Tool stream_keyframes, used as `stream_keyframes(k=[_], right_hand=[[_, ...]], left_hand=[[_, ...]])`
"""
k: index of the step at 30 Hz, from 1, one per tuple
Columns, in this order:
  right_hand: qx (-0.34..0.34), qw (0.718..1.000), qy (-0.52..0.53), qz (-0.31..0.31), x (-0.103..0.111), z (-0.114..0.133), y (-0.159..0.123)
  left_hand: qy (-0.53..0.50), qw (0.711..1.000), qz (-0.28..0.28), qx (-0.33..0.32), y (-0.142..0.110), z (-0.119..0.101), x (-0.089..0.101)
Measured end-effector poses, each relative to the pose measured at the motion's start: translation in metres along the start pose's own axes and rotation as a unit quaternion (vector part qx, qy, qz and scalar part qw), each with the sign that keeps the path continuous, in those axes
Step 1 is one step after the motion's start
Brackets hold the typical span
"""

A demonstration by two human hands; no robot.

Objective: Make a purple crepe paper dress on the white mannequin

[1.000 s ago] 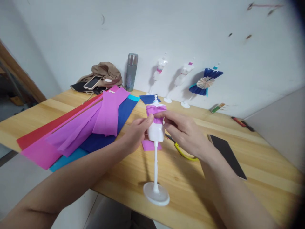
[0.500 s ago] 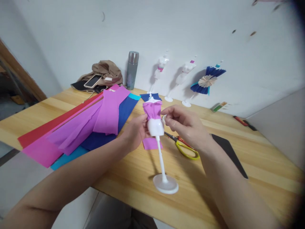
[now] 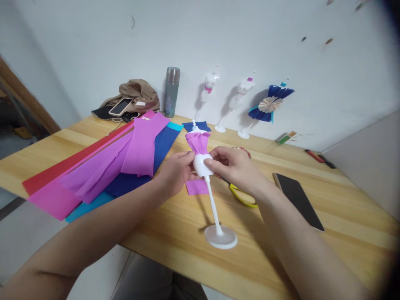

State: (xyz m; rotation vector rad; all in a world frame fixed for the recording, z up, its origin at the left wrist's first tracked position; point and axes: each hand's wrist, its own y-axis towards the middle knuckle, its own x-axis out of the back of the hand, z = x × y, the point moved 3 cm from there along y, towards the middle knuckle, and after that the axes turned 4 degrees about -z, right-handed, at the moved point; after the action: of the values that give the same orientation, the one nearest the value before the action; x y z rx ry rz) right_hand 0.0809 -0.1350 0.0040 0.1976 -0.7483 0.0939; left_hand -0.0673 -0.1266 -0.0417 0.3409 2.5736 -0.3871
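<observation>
A small white mannequin [image 3: 202, 166] on a thin stand tilts a little in front of me, its round base [image 3: 220, 237] low over the wooden table. Gathered purple paper [image 3: 198, 142] wraps its chest. My left hand [image 3: 178, 170] grips the mannequin's waist from the left, some fingers hidden behind it. My right hand [image 3: 230, 164] closes on the hip from the right, thumb on the front. Beneath lies a purple piece of paper [image 3: 196, 187]. Scissors with yellow handles [image 3: 243, 196] lie partly under my right hand.
Red, pink, purple and blue paper sheets [image 3: 142, 146] overlap on the left. Behind them are a phone [image 3: 121, 107], brown cloth [image 3: 140, 93] and a flask [image 3: 172, 91]. Other mannequins [image 3: 241, 93] lean by the wall, one in a blue dress [image 3: 261, 113]. A dark flat device [image 3: 298, 202] lies right.
My right hand has moved left and down, from beside the mannequin onto its hip. The mannequin's base has shifted slightly right and away from me.
</observation>
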Motion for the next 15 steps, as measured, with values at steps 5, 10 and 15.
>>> stream_keyframes(k=[5, 10, 15], right_hand=[[-0.013, 0.999, 0.038, -0.002, 0.0, -0.003, 0.002], [-0.025, 0.998, 0.063, 0.008, 0.009, -0.007, 0.004], [-0.076, 0.996, -0.051, 0.004, 0.041, -0.029, 0.012]], left_hand=[[-0.006, 0.999, 0.033, 0.001, -0.003, -0.003, -0.003], [0.015, 0.999, 0.025, 0.013, -0.002, -0.006, -0.003], [0.058, 0.993, -0.079, 0.07, 0.014, 0.0, 0.012]])
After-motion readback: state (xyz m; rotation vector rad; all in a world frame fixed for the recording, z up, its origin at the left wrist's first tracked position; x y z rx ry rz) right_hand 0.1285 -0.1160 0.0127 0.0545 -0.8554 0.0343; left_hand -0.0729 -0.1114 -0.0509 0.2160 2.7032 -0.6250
